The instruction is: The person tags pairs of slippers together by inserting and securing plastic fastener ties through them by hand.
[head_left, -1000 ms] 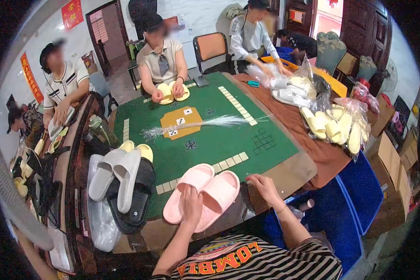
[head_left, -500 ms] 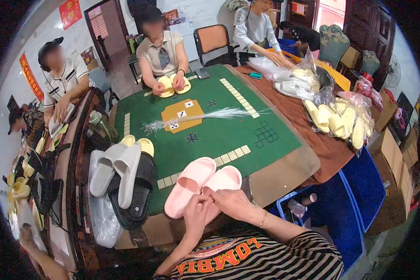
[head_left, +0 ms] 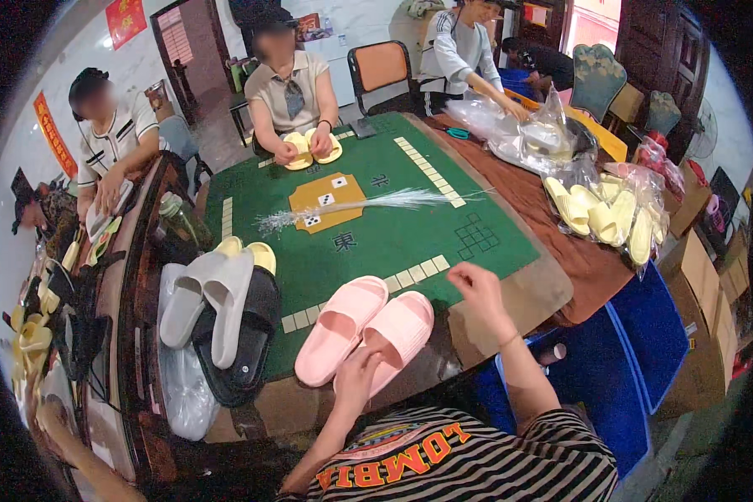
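Note:
A pair of pink slide slippers [head_left: 341, 322] lies side by side at the near edge of the table, toes pointing away from me. My left hand [head_left: 358, 374] is closed at their inner sides, between the two heels, thumb and fingers gripping there. Off to the right, above the table edge, my right hand [head_left: 477, 293] is raised with its fingers curled in a pinch. Whatever it may hold is too small to make out. Farther in on the green mat [head_left: 393, 238] lies a bundle of thin clear plastic strands [head_left: 385, 201].
Grey slippers [head_left: 230, 301] rest on black ones [head_left: 247, 360] at my left, by a glass jar [head_left: 178, 219]. Bagged yellow slippers [head_left: 607, 209] lie on the brown cloth at right. Blue crates [head_left: 594, 376] stand below. Co-workers sit across and left; another stands at far right.
My right hand has left the slippers and moved right and away from me, over the table edge. My left hand stays at the slippers, which have barely shifted.

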`<state>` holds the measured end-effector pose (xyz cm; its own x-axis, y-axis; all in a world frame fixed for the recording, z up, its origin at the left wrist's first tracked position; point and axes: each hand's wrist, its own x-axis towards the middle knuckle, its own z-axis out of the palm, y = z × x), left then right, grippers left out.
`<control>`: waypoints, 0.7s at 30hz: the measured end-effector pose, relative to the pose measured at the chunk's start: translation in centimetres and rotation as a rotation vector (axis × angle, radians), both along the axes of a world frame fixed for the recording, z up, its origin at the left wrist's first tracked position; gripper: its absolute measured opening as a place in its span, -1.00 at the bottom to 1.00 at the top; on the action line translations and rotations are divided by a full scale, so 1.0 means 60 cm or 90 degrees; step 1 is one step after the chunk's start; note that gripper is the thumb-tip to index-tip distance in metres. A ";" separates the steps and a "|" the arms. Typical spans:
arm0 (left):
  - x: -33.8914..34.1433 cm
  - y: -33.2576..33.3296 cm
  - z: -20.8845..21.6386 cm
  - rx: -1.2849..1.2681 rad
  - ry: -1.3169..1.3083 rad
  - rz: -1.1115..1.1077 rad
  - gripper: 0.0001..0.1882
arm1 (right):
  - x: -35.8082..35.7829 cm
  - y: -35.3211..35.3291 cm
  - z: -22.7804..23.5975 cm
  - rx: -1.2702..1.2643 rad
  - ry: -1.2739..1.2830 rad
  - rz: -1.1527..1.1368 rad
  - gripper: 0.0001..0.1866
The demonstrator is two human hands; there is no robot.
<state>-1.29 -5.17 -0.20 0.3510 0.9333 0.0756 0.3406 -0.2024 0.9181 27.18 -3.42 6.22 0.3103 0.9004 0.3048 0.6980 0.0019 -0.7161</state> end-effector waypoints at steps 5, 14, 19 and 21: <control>0.032 0.024 -0.020 -0.014 0.090 -0.100 -0.61 | 0.032 0.022 -0.047 -0.022 -0.162 0.166 -0.86; 0.054 0.031 0.007 0.090 0.219 -0.081 -0.67 | -0.024 0.029 -0.090 -0.093 -0.056 0.366 -0.81; 0.080 0.028 0.021 0.138 0.308 0.001 -0.74 | -0.018 0.036 -0.089 -0.111 -0.037 0.406 -0.80; 0.085 0.031 0.021 0.121 0.334 0.000 -0.74 | -0.017 0.036 -0.089 -0.124 -0.007 0.403 -0.81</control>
<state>3.80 -3.32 1.06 0.3863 0.9206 0.0577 0.7423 -0.3474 0.5730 26.15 -1.28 0.86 -0.2996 0.9468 0.1180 0.6118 0.2855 -0.7377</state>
